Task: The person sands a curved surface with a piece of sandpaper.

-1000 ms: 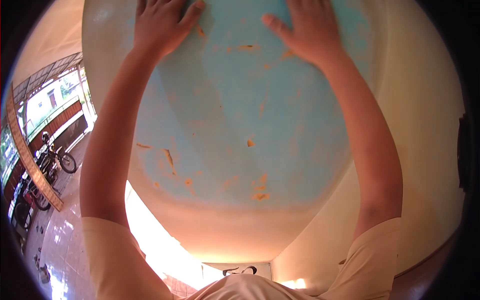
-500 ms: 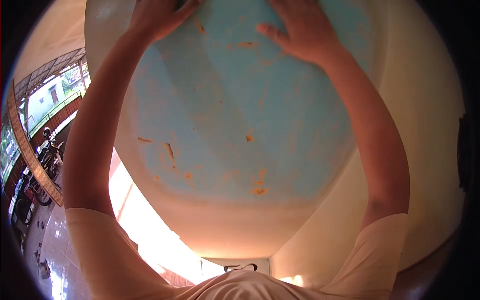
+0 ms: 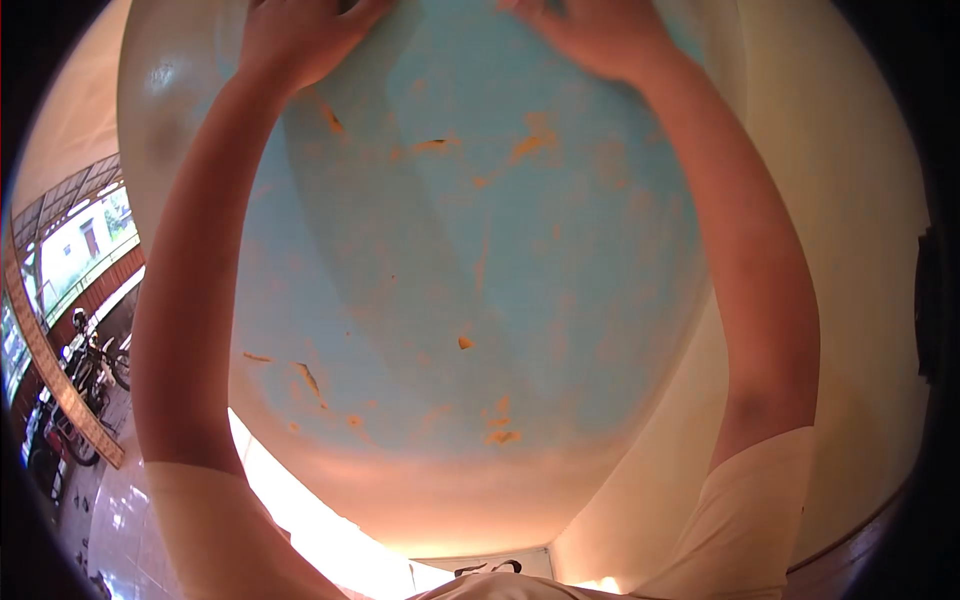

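Both my arms reach up along a blue-painted pillar face [image 3: 500,250] with chipped orange patches and cream edges. My left hand [image 3: 300,35] lies flat on the upper left of the blue surface, its fingers cut off by the top of the picture. At the upper right my right hand [image 3: 590,35] presses on the same surface, its fingertips likewise out of view. Neither hand holds an object.
A cream wall [image 3: 830,250] rises on the right. Far to the left is a tiled porch floor [image 3: 120,520] with parked motorbikes [image 3: 90,370] and a decorated roof beam [image 3: 50,370]. My cream sleeves fill the bottom corners.
Both hands have slid higher up the blue surface, toward the top edge of the picture. The view has tilted, so the chipped patches sit lower now.
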The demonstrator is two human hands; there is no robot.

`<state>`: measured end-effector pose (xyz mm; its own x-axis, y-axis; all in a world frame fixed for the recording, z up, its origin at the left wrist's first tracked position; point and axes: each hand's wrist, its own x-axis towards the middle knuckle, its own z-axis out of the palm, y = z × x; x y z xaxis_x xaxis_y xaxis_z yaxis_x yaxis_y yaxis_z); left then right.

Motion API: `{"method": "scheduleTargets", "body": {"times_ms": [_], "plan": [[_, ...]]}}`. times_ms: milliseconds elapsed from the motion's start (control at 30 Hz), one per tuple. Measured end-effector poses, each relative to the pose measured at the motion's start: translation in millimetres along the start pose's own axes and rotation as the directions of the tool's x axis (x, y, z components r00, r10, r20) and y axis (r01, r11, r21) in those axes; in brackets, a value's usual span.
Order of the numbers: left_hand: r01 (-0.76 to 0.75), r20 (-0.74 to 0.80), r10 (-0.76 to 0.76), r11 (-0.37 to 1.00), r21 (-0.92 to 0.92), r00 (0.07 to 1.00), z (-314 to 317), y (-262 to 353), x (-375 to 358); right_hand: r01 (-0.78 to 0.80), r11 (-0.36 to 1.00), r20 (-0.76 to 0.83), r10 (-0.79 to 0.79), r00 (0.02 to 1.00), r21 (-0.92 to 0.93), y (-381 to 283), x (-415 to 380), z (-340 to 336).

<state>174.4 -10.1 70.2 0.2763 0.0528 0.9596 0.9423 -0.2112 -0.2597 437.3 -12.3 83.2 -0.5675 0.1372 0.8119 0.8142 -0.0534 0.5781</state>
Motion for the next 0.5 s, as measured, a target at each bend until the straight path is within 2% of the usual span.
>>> {"method": "scheduleTargets", "body": {"times_ms": [33,67,100,167,200,267,300,367,400,433,467,500], "plan": [[0.008,-0.002,-0.008,1.0,0.011,1.0,0.3,-0.1,0.2,-0.249,0.968,-0.002,0.249,0.969,0.031,20.8,5.5,-6.1],[0.017,0.001,-0.018,1.0,0.024,1.0,2.8,-2.6,-1.8,-0.48,0.875,0.005,0.481,0.877,0.063,31.9,9.5,-8.8],[0.004,0.041,-0.006,0.999,0.039,0.999,5.3,-8.8,1.9,-0.485,0.873,0.009,0.485,0.874,0.058,36.4,11.1,-7.4],[-0.01,0.021,0.01,1.0,0.026,1.0,8.6,-7.6,-0.5,-0.601,0.795,-0.03,0.605,0.796,0.078,36.8,14.0,-10.2],[-0.015,0.002,0.015,1.0,0.018,1.0,7.1,-5.2,-1.3,-0.598,0.797,-0.032,0.602,0.798,0.079,27.1,13.9,-7.5],[0.012,-0.005,-0.012,0.999,0.031,1.0,8.8,0.7,3.0,-0.394,0.919,-0.045,0.392,0.919,-0.035,-2.5,6.6,1.1],[0.032,-0.011,-0.032,0.999,0.039,0.999,10.3,5.9,7.3,-0.397,0.917,-0.047,0.395,0.918,-0.042,-5.5,0.6,-4.0],[0.043,-0.042,-0.041,0.999,0.03,0.998,15.1,17.9,17.2,-0.234,0.972,0.085,0.231,0.969,0.023,-3.7,-8.1,-14.0],[0.05,-0.065,-0.048,0.998,0.025,0.997,17.8,25.2,21.8,-0.246,0.969,0.085,0.244,0.966,0.01,7.7,-9.6,-15.9],[0.044,-0.069,-0.043,0.999,0.013,0.997,19.1,32.8,23.2,-0.37,0.929,0.081,0.369,0.926,0.006,26.2,-9.5,-15.8],[-0.015,-0.067,0.016,1.0,0.021,0.998,20.2,41.0,20.9,-0.489,0.872,0.084,0.487,0.869,0.005,41.3,-12.9,-14.2],[-0.071,-0.064,0.073,0.997,0.028,0.995,21.3,49.0,18.1,-0.493,0.87,0.093,0.491,0.866,-0.005,56.4,-20.1,-9.8]]}}
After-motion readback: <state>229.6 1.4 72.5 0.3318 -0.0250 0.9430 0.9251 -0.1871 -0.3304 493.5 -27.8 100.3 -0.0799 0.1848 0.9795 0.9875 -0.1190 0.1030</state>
